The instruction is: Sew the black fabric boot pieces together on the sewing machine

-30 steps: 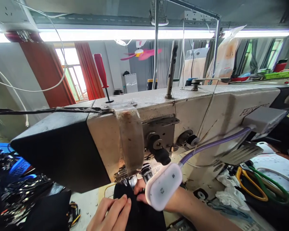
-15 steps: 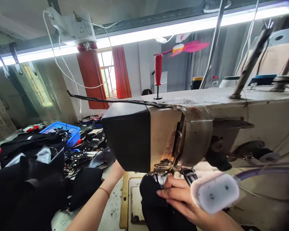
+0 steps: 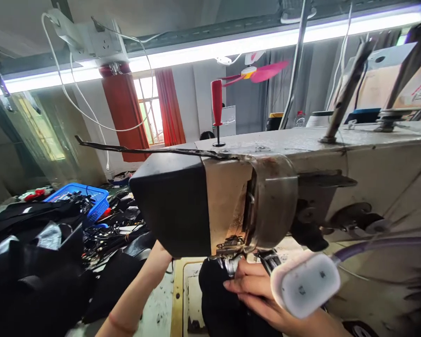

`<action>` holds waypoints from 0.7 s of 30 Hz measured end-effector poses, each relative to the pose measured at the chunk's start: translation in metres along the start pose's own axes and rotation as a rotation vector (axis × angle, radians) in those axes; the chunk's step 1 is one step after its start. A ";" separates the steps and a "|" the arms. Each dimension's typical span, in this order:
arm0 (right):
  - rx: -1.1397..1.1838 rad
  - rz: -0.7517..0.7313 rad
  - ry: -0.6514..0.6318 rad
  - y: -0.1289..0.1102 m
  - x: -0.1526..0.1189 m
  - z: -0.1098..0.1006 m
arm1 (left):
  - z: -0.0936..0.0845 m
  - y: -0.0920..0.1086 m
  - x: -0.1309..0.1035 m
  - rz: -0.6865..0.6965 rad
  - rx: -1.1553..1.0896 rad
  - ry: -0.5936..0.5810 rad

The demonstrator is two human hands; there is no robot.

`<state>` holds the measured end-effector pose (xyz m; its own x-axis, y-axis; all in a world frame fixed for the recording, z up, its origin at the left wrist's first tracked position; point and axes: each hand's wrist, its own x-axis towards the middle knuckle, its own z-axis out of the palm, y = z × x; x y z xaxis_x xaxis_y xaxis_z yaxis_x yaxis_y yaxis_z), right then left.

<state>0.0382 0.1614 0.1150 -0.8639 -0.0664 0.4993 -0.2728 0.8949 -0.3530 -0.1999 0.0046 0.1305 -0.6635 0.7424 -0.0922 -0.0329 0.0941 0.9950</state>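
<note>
A sewing machine (image 3: 168,206) fills the middle and right, its dark end cover facing me. Black fabric (image 3: 214,295) lies under the needle area on the machine bed. My right hand (image 3: 254,288) rests on this fabric beside the presser foot (image 3: 233,264), fingers pressed together and gripping its edge. The left forearm reaches up behind the machine head, which hides my left hand. A white lamp (image 3: 310,285) on a purple flexible neck covers part of my right hand and wrist.
To the left, black fabric pieces (image 3: 28,290) and a blue basket (image 3: 98,201) are heaped with straps. A red-handled screwdriver (image 3: 216,103) stands upright on the machine top. A black strip (image 3: 126,149) sticks out leftward. Thread spools (image 3: 363,115) stand behind.
The whole view has shifted, so the machine and room appear further left. My left forearm lies a little lower and further left. My right hand stays on the black fabric.
</note>
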 end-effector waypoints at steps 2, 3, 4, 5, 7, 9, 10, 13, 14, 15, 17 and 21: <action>0.007 -0.008 0.022 0.001 0.000 0.004 | -0.003 -0.001 -0.023 -0.095 -0.058 -0.054; 0.004 -0.016 0.038 0.002 0.001 0.006 | -0.004 -0.001 -0.034 -0.136 -0.084 -0.074; -0.001 -0.025 0.053 0.003 0.001 0.008 | -0.004 -0.001 -0.043 -0.168 -0.110 -0.083; -0.008 -0.037 0.070 0.003 0.001 0.010 | -0.004 -0.001 -0.051 -0.190 -0.131 -0.085; -0.022 -0.063 0.092 0.004 0.001 0.011 | -0.004 0.001 -0.061 -0.214 -0.156 -0.072; -0.040 -0.075 0.100 0.004 0.000 0.012 | -0.002 0.002 -0.064 -0.222 -0.161 -0.052; -0.048 -0.076 0.101 0.005 0.000 0.012 | -0.002 0.002 -0.065 -0.222 -0.159 -0.043; -0.064 -0.078 0.106 0.005 -0.002 0.013 | -0.001 0.001 -0.064 -0.210 -0.144 -0.027; -0.065 -0.081 0.112 0.006 -0.002 0.013 | -0.001 0.001 -0.064 -0.205 -0.137 -0.024; -0.066 -0.082 0.115 0.006 -0.002 0.013 | -0.001 0.002 -0.064 -0.200 -0.129 -0.021; -0.066 -0.078 0.116 0.005 -0.002 0.013 | 0.000 0.003 -0.066 -0.177 -0.107 -0.017; -0.039 -0.060 0.076 -0.002 0.002 0.007 | 0.007 0.012 -0.071 -0.029 -0.024 -0.008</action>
<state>0.0338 0.1565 0.1111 -0.8115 -0.0887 0.5776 -0.3054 0.9070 -0.2899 -0.1481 -0.0427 0.1485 -0.6558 0.7453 -0.1207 -0.0698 0.0994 0.9926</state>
